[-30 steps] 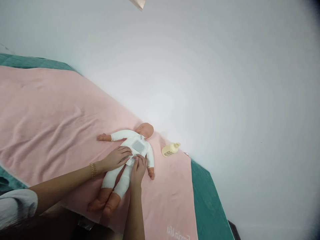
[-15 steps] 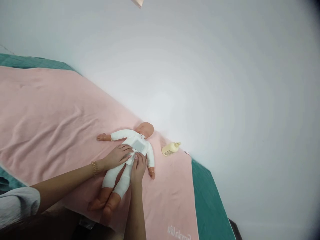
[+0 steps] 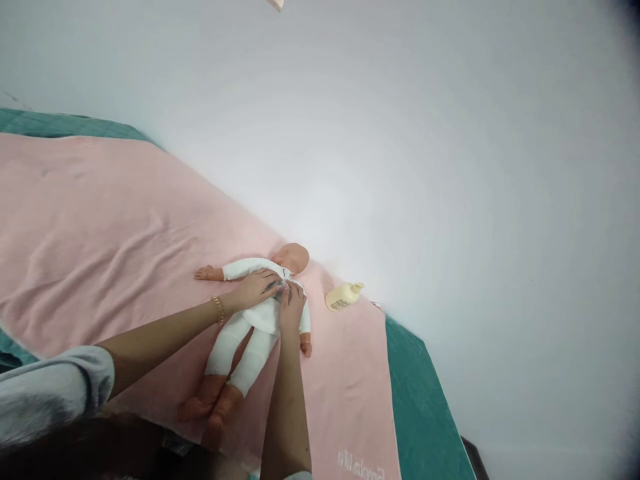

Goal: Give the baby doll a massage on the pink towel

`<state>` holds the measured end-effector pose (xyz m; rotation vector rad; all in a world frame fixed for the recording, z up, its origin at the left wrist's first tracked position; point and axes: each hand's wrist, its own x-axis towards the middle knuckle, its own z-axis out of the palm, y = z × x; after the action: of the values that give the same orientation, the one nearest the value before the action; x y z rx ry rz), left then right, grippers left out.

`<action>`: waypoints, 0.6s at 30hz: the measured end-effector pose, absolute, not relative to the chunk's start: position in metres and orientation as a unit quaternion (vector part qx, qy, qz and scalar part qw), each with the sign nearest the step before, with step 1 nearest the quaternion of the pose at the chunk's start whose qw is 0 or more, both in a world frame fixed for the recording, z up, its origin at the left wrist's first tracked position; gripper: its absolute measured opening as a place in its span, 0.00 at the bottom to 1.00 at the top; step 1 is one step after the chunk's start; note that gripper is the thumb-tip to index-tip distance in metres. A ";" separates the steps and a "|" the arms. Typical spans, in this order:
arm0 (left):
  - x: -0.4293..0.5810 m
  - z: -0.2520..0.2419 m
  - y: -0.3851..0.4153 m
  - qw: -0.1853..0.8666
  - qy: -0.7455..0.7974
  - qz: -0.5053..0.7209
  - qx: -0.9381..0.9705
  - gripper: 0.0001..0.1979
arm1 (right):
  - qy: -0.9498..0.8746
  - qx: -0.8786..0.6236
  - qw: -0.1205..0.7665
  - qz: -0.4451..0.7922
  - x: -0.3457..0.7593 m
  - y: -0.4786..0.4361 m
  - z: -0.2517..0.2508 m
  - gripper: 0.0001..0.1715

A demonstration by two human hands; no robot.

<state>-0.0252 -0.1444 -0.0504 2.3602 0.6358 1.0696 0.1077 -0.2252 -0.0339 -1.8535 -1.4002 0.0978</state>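
Note:
A baby doll (image 3: 257, 350) with a bare head, in white clothing, lies on its back on a pink towel (image 3: 100, 220). On its upper chest, just below the neck, my left hand (image 3: 259, 287) and my right hand (image 3: 291, 307) meet at the fingertips. Both are closed, fingers and thumbs gathered on the front of the doll's white shirt (image 3: 263, 319). Between them shows part of a dark grey patch, mostly covered by my fingers. Lower down, the shirt's hem hangs loose over the doll's hips.
A cream-coloured bottle (image 3: 343, 297) stands tilted in view on the towel, right of the doll. Green cloth (image 3: 423, 393) shows beyond the towel's edges. A plain pale wall (image 3: 400, 167) rises behind. Lettering marks the towel's near right corner.
Both hands have moved up from the doll's waist to its upper chest. The shirt's hem is now uncovered, and the grey patch is mostly hidden. The bottle stays put.

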 end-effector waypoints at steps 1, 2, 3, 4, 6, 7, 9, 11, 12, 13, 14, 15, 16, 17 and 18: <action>-0.021 -0.054 -0.141 0.231 0.234 0.383 0.864 0.16 | -0.556 -0.734 0.388 0.040 0.109 -0.220 -0.037 0.22; -0.018 -0.057 -0.137 0.226 0.237 0.375 0.867 0.16 | -0.557 -0.738 0.380 0.040 0.109 -0.216 -0.040 0.22; -0.016 -0.061 -0.135 0.222 0.240 0.367 0.871 0.16 | -0.556 -0.741 0.373 0.039 0.110 -0.213 -0.043 0.22; -0.016 -0.064 -0.133 0.217 0.243 0.360 0.874 0.16 | -0.555 -0.745 0.368 0.036 0.110 -0.211 -0.045 0.23; -0.017 -0.069 -0.132 0.211 0.242 0.352 0.879 0.16 | -0.550 -0.752 0.362 0.029 0.109 -0.210 -0.049 0.23; -0.017 -0.070 -0.131 0.209 0.241 0.352 0.880 0.16 | -0.548 -0.754 0.361 0.025 0.109 -0.210 -0.050 0.23; -0.018 -0.070 -0.130 0.202 0.243 0.353 0.881 0.16 | -0.542 -0.758 0.362 0.016 0.108 -0.209 -0.050 0.23; -0.017 -0.068 -0.129 0.194 0.250 0.353 0.881 0.15 | -0.537 -0.761 0.363 0.011 0.108 -0.207 -0.048 0.23; -0.015 -0.067 -0.129 0.190 0.255 0.352 0.880 0.16 | -0.535 -0.763 0.362 0.010 0.108 -0.206 -0.047 0.23; -0.014 -0.066 -0.128 0.188 0.260 0.350 0.880 0.16 | -0.533 -0.766 0.361 0.012 0.108 -0.205 -0.046 0.22; -0.013 -0.065 -0.127 0.185 0.264 0.347 0.881 0.16 | -0.530 -0.769 0.358 0.015 0.108 -0.204 -0.046 0.22; -0.012 -0.064 -0.127 0.183 0.266 0.343 0.882 0.16 | -0.526 -0.773 0.354 0.019 0.108 -0.203 -0.046 0.22; -0.012 -0.063 -0.126 0.182 0.267 0.337 0.884 0.16 | -0.521 -0.778 0.351 0.023 0.108 -0.202 -0.046 0.22; -0.012 -0.063 -0.126 0.181 0.265 0.331 0.887 0.15 | -0.517 -0.782 0.348 0.026 0.108 -0.202 -0.046 0.22; -0.012 -0.062 -0.126 0.181 0.263 0.324 0.890 0.15 | -0.515 -0.784 0.345 0.028 0.108 -0.202 -0.047 0.22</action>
<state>-0.0123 -0.1260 -0.0620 2.5151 0.7427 0.9160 0.1079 -0.2022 -0.0469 -2.0357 -1.3363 0.0721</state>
